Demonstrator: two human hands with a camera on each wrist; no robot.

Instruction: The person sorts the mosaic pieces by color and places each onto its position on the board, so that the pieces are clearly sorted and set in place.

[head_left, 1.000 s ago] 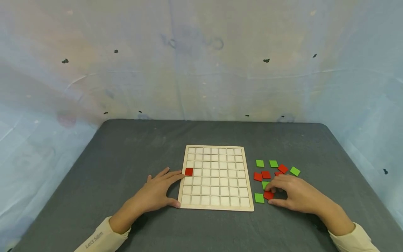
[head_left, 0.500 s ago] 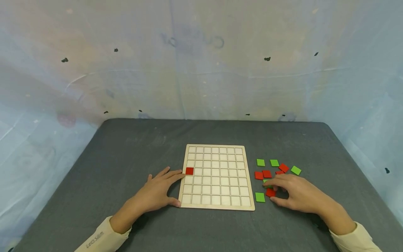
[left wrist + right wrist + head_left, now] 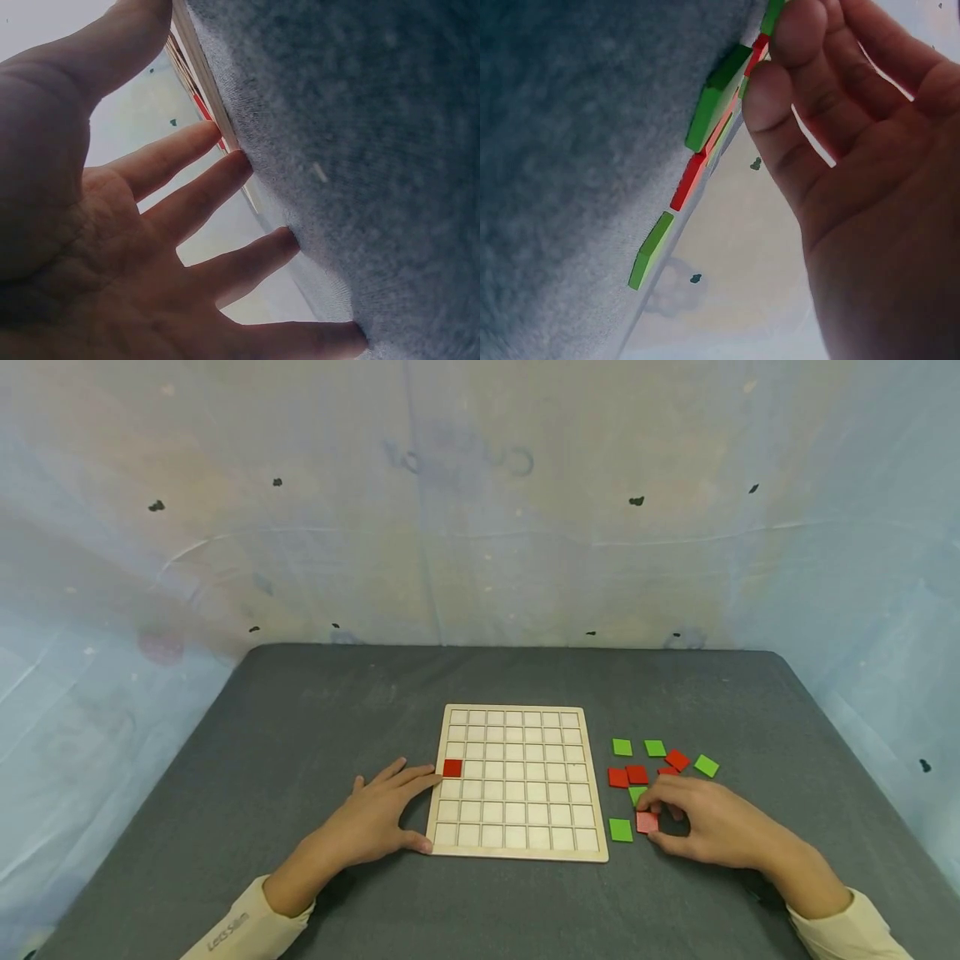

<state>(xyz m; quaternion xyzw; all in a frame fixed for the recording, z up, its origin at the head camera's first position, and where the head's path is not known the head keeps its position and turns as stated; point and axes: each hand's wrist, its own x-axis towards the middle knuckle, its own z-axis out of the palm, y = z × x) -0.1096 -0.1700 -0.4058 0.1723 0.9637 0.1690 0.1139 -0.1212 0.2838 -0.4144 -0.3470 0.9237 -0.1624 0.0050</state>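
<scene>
A wooden grid board (image 3: 517,855) lies on the dark table, one red tile (image 3: 452,768) in a cell of its leftmost column. My left hand (image 3: 378,818) rests at the board's left side, fingers spread, thumb at the near left corner. In the left wrist view, fingertips (image 3: 238,161) meet the board's edge. Right of the board, my right hand (image 3: 693,818) pinches a second red tile (image 3: 647,822) between thumb and index finger; its face looks pale with glare. A green tile (image 3: 637,796) lies partly hidden under the index finger.
Several loose tiles lie right of the board, among them a green tile (image 3: 620,830) nearest the front, a red pair (image 3: 637,774) and a green tile (image 3: 706,766) at the far right. A pale sheet (image 3: 480,527) hangs behind the table (image 3: 345,693).
My right index finger has lifted and come back down at the red tile's far edge. That tile has turned squarer and its face has gone paler. My left hand stays put.
</scene>
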